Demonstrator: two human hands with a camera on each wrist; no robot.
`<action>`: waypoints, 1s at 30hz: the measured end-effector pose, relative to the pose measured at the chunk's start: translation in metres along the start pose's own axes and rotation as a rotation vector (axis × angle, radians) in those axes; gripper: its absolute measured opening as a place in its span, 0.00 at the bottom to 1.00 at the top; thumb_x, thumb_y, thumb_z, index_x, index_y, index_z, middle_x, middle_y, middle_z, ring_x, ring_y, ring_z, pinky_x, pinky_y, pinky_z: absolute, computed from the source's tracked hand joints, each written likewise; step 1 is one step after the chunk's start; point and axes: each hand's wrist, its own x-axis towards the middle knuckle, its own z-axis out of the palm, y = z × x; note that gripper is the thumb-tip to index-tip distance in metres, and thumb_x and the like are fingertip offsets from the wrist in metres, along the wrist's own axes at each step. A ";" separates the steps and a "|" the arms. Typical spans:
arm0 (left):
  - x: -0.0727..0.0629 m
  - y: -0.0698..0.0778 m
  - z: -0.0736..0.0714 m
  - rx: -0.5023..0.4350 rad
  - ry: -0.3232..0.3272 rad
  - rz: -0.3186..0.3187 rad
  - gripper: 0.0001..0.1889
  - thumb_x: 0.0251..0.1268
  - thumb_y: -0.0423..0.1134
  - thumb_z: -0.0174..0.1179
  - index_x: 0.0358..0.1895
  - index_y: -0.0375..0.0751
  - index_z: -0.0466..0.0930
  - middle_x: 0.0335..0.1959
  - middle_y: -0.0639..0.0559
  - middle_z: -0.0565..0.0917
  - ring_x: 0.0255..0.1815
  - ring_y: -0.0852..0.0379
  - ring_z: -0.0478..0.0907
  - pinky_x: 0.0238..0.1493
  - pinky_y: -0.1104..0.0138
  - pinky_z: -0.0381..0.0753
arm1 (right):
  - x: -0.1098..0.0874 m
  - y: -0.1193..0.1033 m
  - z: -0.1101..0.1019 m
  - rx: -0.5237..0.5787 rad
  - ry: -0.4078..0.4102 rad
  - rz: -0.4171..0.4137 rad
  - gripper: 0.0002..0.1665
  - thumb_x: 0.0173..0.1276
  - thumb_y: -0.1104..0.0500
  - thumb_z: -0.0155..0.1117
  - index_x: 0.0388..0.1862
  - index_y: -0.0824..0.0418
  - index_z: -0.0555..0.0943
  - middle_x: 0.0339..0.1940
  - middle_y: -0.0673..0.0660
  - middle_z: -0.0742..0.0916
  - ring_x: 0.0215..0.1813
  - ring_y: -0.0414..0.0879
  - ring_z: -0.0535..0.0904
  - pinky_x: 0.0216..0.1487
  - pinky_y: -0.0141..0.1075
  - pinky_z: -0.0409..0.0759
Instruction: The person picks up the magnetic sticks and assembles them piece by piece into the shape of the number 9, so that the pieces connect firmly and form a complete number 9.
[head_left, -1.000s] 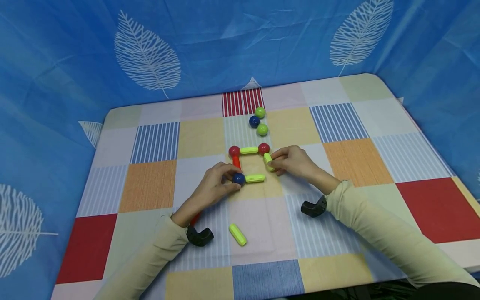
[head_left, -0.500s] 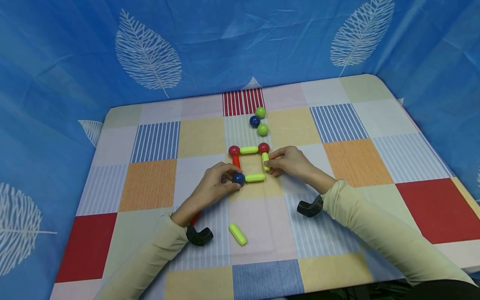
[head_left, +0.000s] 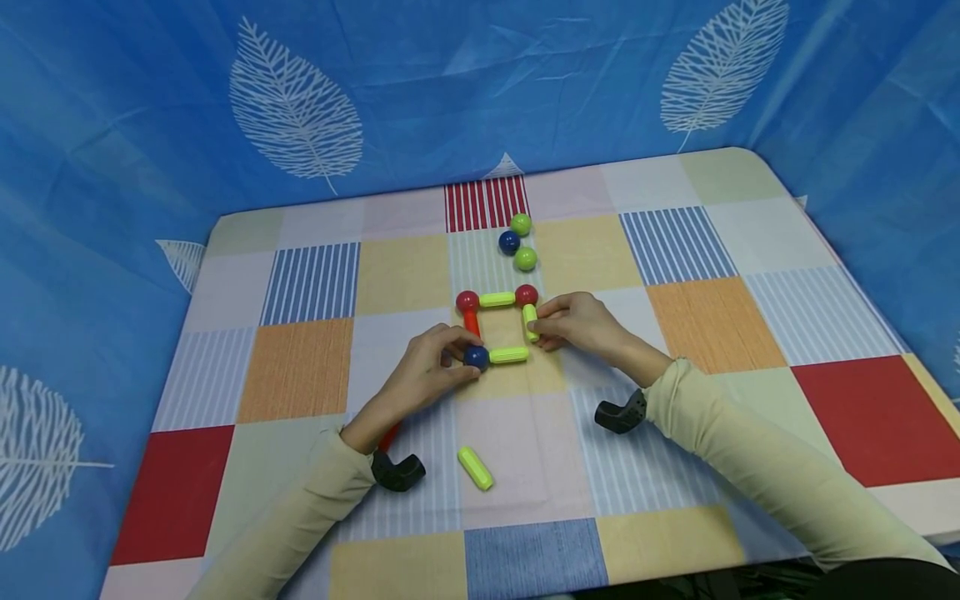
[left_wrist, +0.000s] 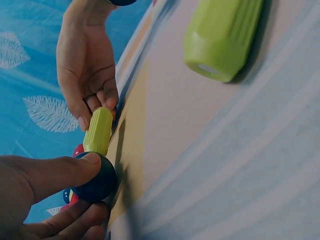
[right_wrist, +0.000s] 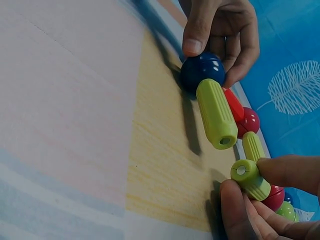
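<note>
My left hand [head_left: 429,371] pinches a blue ball [head_left: 476,357] between thumb and fingers. From that ball a red rod [head_left: 471,323] runs back to a red ball [head_left: 467,301], and a yellow-green rod [head_left: 508,355] points right with a free end. Another yellow-green rod [head_left: 497,299] links the first red ball to a second red ball [head_left: 527,295]. My right hand [head_left: 581,325] pinches a yellow-green rod [right_wrist: 257,186] that extends from the second red ball toward me. In the right wrist view, the near ends of these two rods stand apart, each showing a metallic tip.
Behind the frame lie two green balls [head_left: 525,259] and a blue ball [head_left: 509,242]. A loose yellow-green rod [head_left: 476,468] rests nearer me. Something red [head_left: 389,437] shows partly under my left wrist. A blue curtain [head_left: 435,92] stands behind the patchwork-covered table [head_left: 300,458].
My right hand has moved slightly left, swinging its yellow-green rod inward so it points more straight toward me. The left hand stays on the blue ball, nearly still.
</note>
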 end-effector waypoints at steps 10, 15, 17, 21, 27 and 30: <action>0.002 -0.002 -0.002 -0.007 0.003 -0.008 0.18 0.56 0.32 0.71 0.51 0.38 0.83 0.39 0.47 0.80 0.40 0.51 0.80 0.42 0.60 0.77 | 0.003 -0.001 -0.001 -0.029 -0.016 -0.008 0.22 0.67 0.62 0.66 0.54 0.75 0.74 0.38 0.63 0.87 0.34 0.46 0.86 0.40 0.37 0.84; 0.003 -0.003 -0.003 -0.009 -0.002 -0.003 0.18 0.57 0.31 0.70 0.51 0.38 0.82 0.40 0.46 0.80 0.40 0.51 0.80 0.41 0.61 0.77 | 0.000 -0.007 -0.011 -0.162 0.009 -0.039 0.21 0.69 0.58 0.65 0.54 0.69 0.76 0.39 0.63 0.87 0.36 0.50 0.86 0.40 0.40 0.84; 0.003 -0.003 -0.004 -0.009 0.000 0.004 0.18 0.56 0.31 0.70 0.51 0.37 0.82 0.40 0.46 0.80 0.40 0.51 0.80 0.41 0.61 0.77 | -0.001 -0.012 -0.019 -0.241 0.043 -0.062 0.21 0.69 0.56 0.65 0.55 0.67 0.77 0.39 0.62 0.87 0.36 0.52 0.86 0.41 0.42 0.83; 0.003 -0.003 -0.005 -0.005 0.004 0.004 0.18 0.56 0.31 0.71 0.51 0.37 0.82 0.40 0.46 0.80 0.40 0.51 0.80 0.41 0.61 0.76 | 0.002 -0.022 -0.034 -0.387 0.119 -0.130 0.24 0.69 0.53 0.65 0.58 0.65 0.77 0.42 0.62 0.86 0.39 0.54 0.85 0.41 0.45 0.82; 0.002 -0.003 -0.003 -0.030 -0.011 -0.004 0.18 0.56 0.31 0.71 0.51 0.38 0.82 0.40 0.47 0.80 0.41 0.51 0.79 0.41 0.61 0.75 | 0.023 -0.032 -0.051 -0.472 0.215 -0.255 0.24 0.68 0.58 0.65 0.59 0.68 0.76 0.48 0.64 0.83 0.49 0.55 0.82 0.43 0.40 0.79; 0.000 -0.002 -0.002 -0.045 -0.016 0.002 0.18 0.56 0.31 0.71 0.51 0.37 0.82 0.40 0.47 0.80 0.40 0.51 0.79 0.41 0.61 0.75 | 0.040 -0.034 -0.059 -0.457 0.222 -0.293 0.25 0.67 0.61 0.65 0.60 0.69 0.74 0.52 0.67 0.81 0.53 0.58 0.80 0.50 0.46 0.78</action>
